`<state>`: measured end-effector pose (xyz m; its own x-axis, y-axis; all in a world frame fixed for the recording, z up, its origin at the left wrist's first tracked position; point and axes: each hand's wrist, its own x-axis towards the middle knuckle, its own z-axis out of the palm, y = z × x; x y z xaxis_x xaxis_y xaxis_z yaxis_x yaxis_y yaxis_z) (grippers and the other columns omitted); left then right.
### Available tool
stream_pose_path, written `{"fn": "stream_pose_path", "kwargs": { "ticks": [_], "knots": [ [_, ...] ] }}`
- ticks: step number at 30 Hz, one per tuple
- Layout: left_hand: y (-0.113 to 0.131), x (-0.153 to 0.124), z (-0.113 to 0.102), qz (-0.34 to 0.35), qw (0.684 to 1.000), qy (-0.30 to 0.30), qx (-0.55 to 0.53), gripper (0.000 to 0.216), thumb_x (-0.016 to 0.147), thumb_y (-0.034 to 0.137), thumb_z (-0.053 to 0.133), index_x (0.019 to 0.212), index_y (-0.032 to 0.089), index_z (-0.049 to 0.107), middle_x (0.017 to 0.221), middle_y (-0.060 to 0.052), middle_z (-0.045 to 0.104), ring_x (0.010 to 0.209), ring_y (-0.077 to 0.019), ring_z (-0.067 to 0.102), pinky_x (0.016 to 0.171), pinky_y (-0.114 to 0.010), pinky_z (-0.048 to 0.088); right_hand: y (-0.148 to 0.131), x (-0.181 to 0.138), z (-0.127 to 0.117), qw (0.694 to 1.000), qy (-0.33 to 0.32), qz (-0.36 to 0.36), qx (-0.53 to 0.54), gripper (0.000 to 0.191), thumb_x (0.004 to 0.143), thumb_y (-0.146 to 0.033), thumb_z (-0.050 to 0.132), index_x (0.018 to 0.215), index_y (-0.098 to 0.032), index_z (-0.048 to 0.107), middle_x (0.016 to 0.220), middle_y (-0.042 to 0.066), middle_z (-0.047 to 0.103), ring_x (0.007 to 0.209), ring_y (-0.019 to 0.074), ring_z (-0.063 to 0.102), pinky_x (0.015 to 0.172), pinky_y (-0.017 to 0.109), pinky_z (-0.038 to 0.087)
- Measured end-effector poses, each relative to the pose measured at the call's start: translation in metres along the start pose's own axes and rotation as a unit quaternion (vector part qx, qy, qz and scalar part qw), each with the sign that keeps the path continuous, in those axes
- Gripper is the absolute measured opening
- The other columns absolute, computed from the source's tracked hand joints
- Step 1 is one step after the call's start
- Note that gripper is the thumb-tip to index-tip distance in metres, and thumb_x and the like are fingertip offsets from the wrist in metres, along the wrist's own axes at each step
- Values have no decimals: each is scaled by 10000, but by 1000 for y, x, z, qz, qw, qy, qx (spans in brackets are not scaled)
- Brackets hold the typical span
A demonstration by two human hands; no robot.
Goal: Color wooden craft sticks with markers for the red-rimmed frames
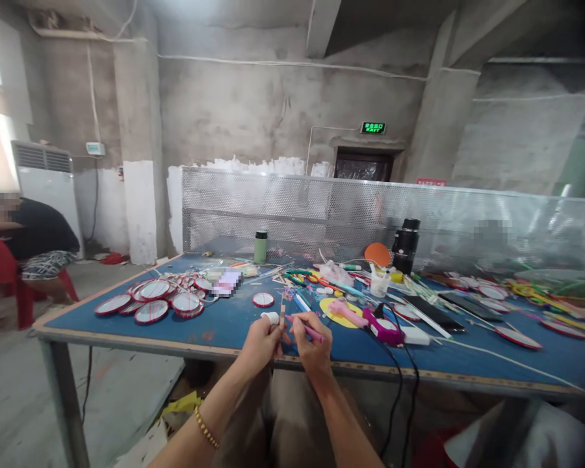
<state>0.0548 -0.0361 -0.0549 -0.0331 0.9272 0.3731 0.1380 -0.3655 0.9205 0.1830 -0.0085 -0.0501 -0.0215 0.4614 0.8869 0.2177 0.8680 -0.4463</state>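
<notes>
Close to the table's front edge, my left hand (pixel 262 339) is closed around a narrow light-brown strip (pixel 283 307) that looks like wood and stands up from the fingers. Something white (pixel 270 317) shows at that hand's fingertips; whether it is a wrap or a held piece I cannot tell. My right hand (pixel 314 343) grips a pink pen (pixel 314 332), its front end pointing toward the strip. Just beyond both hands lies a round white disc with a red rim (pixel 263 299). A blue-and-white pen-like stick (pixel 302 303) lies beside the right hand.
Red-rimmed discs (pixel 151 311) are piled at left. A green bottle (pixel 260 247) and black thermos (pixel 407 246) stand by the mesh divider (pixel 253 201). At right are a purple-and-pink tool (pixel 383 326), black cables (pixel 400 370) and a white cup (pixel 379 283). A person (pixel 41 227) sits far left.
</notes>
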Motion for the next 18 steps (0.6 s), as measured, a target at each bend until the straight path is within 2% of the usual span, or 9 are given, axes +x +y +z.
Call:
{"fn": "stream_pose_path", "kwargs": {
  "ticks": [3, 6, 13, 18],
  "knots": [
    [0, 4, -1, -28, 999, -11, -36, 328, 796, 488, 559, 741, 166, 574, 497, 5, 616, 327, -101, 480, 356, -205, 368, 4, -1, 0, 1000, 1, 12, 8, 190, 904, -257, 535, 761, -183, 636, 637, 15, 665, 550, 143, 624, 516, 226, 491],
    [3, 8, -2, -50, 996, -25, -73, 301, 747, 459, 612, 737, 168, 539, 611, -26, 683, 348, -106, 541, 342, -201, 395, 5, -1, 1, 1000, 3, 25, 18, 190, 901, -269, 544, 763, -181, 639, 643, 9, 660, 514, 128, 595, 470, 213, 467],
    [1, 14, 1, -72, 994, -10, -81, 270, 727, 400, 629, 721, 171, 486, 606, -30, 691, 320, -92, 534, 300, -182, 387, 1, 16, 8, 992, 6, 75, 103, 188, 892, -318, 576, 775, -183, 635, 568, -21, 606, 405, 106, 519, 395, 206, 433],
    [-3, 13, 2, -62, 995, 1, -76, 280, 735, 427, 605, 727, 167, 502, 623, -32, 694, 330, -98, 545, 301, -189, 396, 6, 18, 9, 988, 5, 107, 111, 218, 884, -334, 592, 729, -182, 621, 542, -32, 593, 386, 100, 495, 387, 205, 412]
  ]
}}
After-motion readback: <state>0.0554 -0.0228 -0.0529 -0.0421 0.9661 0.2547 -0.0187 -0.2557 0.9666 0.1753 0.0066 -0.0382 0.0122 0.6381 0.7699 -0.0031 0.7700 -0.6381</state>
